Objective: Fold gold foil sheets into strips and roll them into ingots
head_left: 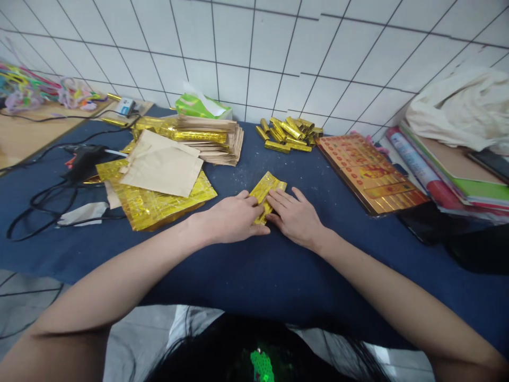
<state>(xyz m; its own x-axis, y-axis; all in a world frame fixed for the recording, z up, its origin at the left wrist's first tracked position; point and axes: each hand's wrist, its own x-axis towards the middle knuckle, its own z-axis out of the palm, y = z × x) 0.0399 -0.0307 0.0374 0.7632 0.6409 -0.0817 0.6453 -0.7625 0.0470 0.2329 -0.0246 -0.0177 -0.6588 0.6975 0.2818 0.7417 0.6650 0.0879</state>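
Observation:
A small folded strip of gold foil paper (269, 183) lies slanted on the blue cloth in front of me. My left hand (233, 216) curls over its left edge, fingers bent and closed on the paper, thumb low on the cloth side. Along the right side, my right hand (297, 218) rests with its fingers stretched out flat on the foil, thumb apart. Part of the strip is hidden under the fingers. To the left is a stack of gold foil sheets (159, 209), with a plain brown paper sheet (163, 164) on top.
Behind lie a pile of rolled gold tubes (290, 132) and stacked brown papers (234, 140). A black glue gun (85, 162) with its cable is at left. A red-gold printed pack (374, 172) lies right, beside books (473, 183) and a white cloth bag (461, 109). A tiled wall bounds the back.

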